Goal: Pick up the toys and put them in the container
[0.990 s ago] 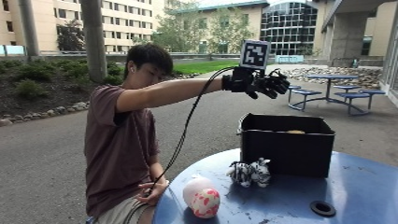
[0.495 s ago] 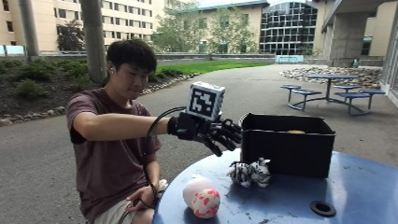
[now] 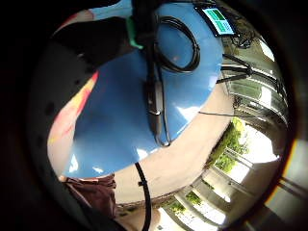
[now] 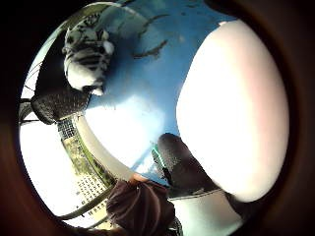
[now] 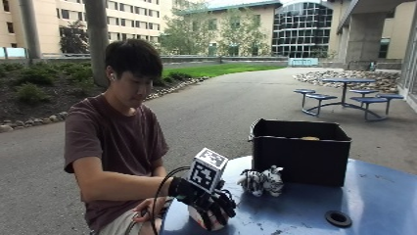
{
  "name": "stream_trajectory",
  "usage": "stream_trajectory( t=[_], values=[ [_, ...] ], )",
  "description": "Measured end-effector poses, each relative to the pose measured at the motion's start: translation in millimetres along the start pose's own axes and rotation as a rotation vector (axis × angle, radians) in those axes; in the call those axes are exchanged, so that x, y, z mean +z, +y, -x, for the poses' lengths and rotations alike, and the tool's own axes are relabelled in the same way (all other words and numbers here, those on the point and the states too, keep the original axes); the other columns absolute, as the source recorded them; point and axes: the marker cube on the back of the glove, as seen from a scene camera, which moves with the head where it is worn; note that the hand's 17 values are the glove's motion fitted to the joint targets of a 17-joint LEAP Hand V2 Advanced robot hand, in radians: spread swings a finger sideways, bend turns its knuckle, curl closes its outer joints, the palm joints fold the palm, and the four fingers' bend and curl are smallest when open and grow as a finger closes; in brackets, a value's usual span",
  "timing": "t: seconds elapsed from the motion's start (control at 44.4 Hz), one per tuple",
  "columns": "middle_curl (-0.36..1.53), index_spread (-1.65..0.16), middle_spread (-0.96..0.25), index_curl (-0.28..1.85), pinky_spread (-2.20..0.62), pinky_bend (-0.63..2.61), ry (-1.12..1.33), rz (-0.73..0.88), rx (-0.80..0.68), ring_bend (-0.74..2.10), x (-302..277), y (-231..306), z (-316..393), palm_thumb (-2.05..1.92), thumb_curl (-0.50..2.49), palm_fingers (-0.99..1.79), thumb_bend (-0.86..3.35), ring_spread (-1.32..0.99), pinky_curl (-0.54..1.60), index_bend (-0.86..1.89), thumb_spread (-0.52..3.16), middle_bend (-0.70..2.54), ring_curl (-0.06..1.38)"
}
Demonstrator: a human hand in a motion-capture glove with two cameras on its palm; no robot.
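Down from chest height half a second ago, the gloved right hand (image 5: pixel 212 208) now sits on the pink-and-white round toy (image 5: pixel 196 218) near the desk's front edge, its fingers curled over the top and front of the toy. That toy is mostly hidden in the outside view; only a pale sliver shows beneath the glove. The thumb-side palm view shows it as a big, smooth, pale pink-white dome (image 4: pixel 234 110) filling much of the picture, close against the palm, with a black gloved finger (image 4: pixel 179 162) lying beside it. The little-finger-side palm view catches a strip of its surface with red and yellow markings (image 3: pixel 72 108).

A second toy, a small plush white tiger with black stripes (image 5: pixel 262 180), lies on the blue desk (image 5: pixel 365 196) just in front of the container, well apart from the hand. It also shows in the thumb-side palm view (image 4: pixel 88 56).

Behind the tiger stands the black, open-topped container (image 5: pixel 300 154). Something pale tan (image 5: pixel 310 138) shows just above its rim inside; what it is cannot be told.

A small black ring (image 5: pixel 338 218) lies flat on the desk to the side. The person's bare hand (image 5: pixel 149 211) rests low by the lap.
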Motion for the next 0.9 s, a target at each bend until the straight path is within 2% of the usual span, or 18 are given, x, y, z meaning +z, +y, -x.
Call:
stream_trajectory(
  t=[0.09,0.27,0.315,0.428,0.563,0.608,0.653,0.788,0.9],
  values=[
    [0.25,-0.2,0.04,0.18,-0.16,1.1,-0.005,-0.071,-0.024,0.7,5.1,-0.3,0.6,0.52,0.49,0.39,0.28,-0.08,0.34,0.3,1.44,0.14,0.34],
    [0.36,-0.18,-0.09,0.22,-0.37,0.99,-0.179,-0.311,-0.121,0.9,2.2,-12.1,-11.6,0.84,0.62,1.13,0.44,-0.25,0.32,0.36,1.41,0.46,0.41],
    [0.4,-0.18,-0.12,0.24,-0.38,0.96,-0.213,-0.358,-0.131,0.91,1.1,-15.0,-12.7,0.85,0.66,1.13,0.4,-0.28,0.33,0.37,1.29,0.54,0.43],
    [0.52,-0.16,-0.17,0.31,-0.38,0.94,-0.303,-0.393,-0.184,1.01,-7.9,-22.9,-15.5,0.87,0.76,1.34,0.36,-0.3,0.36,0.51,1.05,0.85,0.5],
    [0.61,-0.16,-0.2,0.41,-0.37,0.99,-0.374,-0.33,-0.262,1.12,-56.2,-33.0,-18.2,0.83,0.86,1.25,0.32,-0.33,0.4,0.72,0.78,1.03,0.56],
    [0.64,-0.17,-0.22,0.43,-0.36,1.01,-0.375,-0.346,-0.279,1.16,-84.9,-34.9,-18.1,0.82,0.88,1.16,0.3,-0.36,0.41,0.76,0.71,1.06,0.58],
    [0.66,-0.2,-0.24,0.45,-0.37,1.02,-0.367,-0.366,-0.289,1.19,-113.2,-37.1,-16.3,0.73,0.88,0.95,0.23,-0.38,0.43,0.77,0.68,1.06,0.61],
    [0.74,-0.24,-0.28,0.55,-0.38,1.12,-0.27,-0.425,-0.285,1.28,-190.7,-50.3,-4.7,0.68,0.92,0.76,0.18,-0.43,0.5,0.84,0.58,1.14,0.68],
    [0.81,-0.27,-0.3,0.6,-0.38,1.19,-0.222,-0.444,-0.262,1.33,-231.9,-63.3,2.1,0.68,0.96,0.67,0.17,-0.47,0.54,0.89,0.53,1.21,0.72]
  ],
)
